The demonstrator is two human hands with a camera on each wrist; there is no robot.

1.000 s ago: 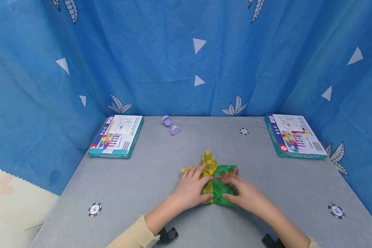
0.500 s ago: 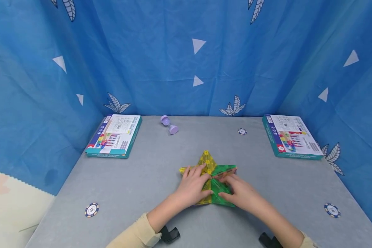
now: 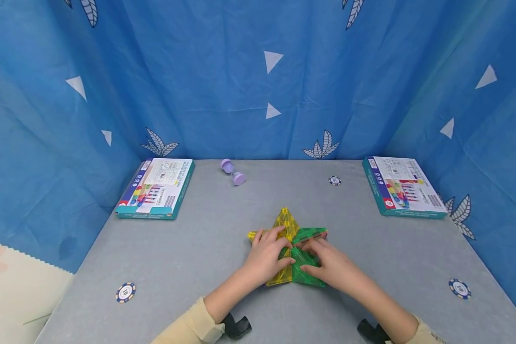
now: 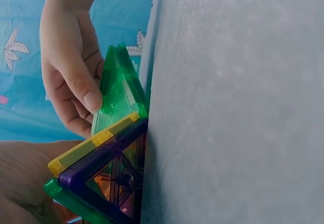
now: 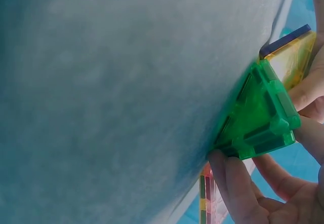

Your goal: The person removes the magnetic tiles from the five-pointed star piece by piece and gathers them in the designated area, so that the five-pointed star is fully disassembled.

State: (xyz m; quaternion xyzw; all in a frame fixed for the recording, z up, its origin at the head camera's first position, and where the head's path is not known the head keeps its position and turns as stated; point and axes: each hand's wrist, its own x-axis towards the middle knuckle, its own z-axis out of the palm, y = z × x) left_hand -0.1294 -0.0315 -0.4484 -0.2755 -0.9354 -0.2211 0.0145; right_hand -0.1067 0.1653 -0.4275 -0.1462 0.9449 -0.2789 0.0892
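A star of translucent magnetic tiles (image 3: 285, 220), yellow on the left and green on the right, stands on the grey table between both hands. My left hand (image 3: 262, 258) grips its yellow side, fingers over the top and thumb at the front. From the right, my right hand (image 3: 337, 268) holds the green side, its thumb by the front green tile (image 5: 253, 110) and its fingers at the reddish part behind. A purple triangular tile (image 4: 104, 158) shows beneath a yellow one in the left wrist view. The palms and fingers hide parts of the star.
Flat printed boxes lie at the back left (image 3: 156, 188) and back right (image 3: 404, 186). Two small purple-capped containers (image 3: 233, 172) sit near the back edge. Poker chips lie at the left (image 3: 125, 292), right (image 3: 459, 288) and back (image 3: 334, 180). Blue curtains (image 3: 241, 81) surround the table.
Both hands keep their hold on the star. The right fingers have crept slightly inward over the reddish part. The whole head view has shifted a little, so things appear further left.
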